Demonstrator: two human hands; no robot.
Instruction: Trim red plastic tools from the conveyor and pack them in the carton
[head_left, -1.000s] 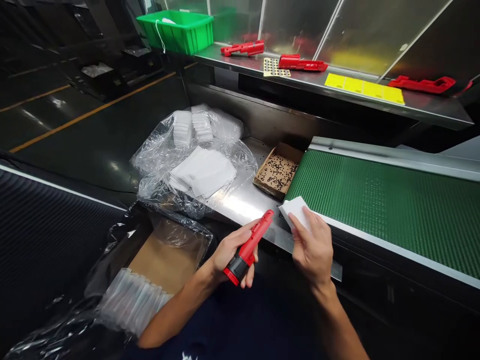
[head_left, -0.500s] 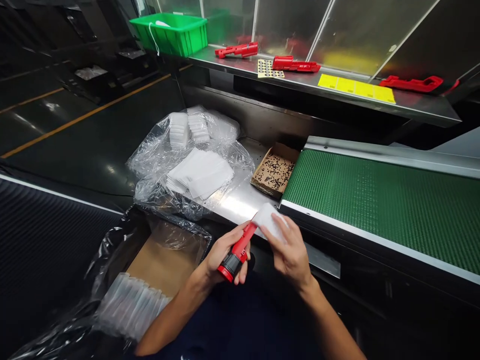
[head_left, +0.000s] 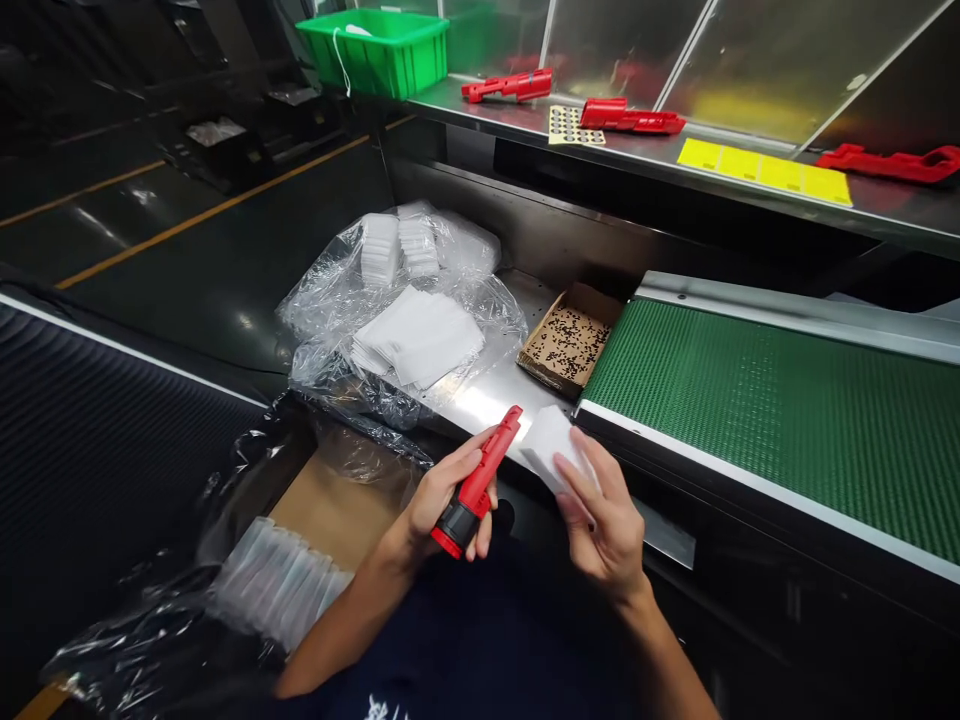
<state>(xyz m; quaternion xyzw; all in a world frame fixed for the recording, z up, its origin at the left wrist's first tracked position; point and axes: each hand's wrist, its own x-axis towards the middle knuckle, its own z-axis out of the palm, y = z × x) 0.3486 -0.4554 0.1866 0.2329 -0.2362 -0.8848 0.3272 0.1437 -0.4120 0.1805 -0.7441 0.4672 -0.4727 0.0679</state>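
My left hand [head_left: 442,492] is closed around a red and black flashlight-like tool [head_left: 487,470], its narrow red end pointing up and away and its round black-and-red end toward me. My right hand [head_left: 609,515] pinches a white foam sleeve [head_left: 549,440] just right of the tool's tip, with a small gap between them. Beyond my hands, a fanned stack of white foam sleeves [head_left: 442,340] lies on a clear plastic bag [head_left: 322,290], with more bundles behind it.
A cardboard tray [head_left: 568,345] of small black pieces sits beside a green conveyor belt [head_left: 750,400]. Red casings [head_left: 634,118], yellow labels [head_left: 765,172] and a green bin [head_left: 375,55] stand on the shelf. At lower left, a lined carton [head_left: 334,505] holds wrapped items [head_left: 277,580].
The white sleeve, earlier against and over the tool's tip, has shifted right with my right hand, and the red tip is now bare. The whole view has shifted slightly.
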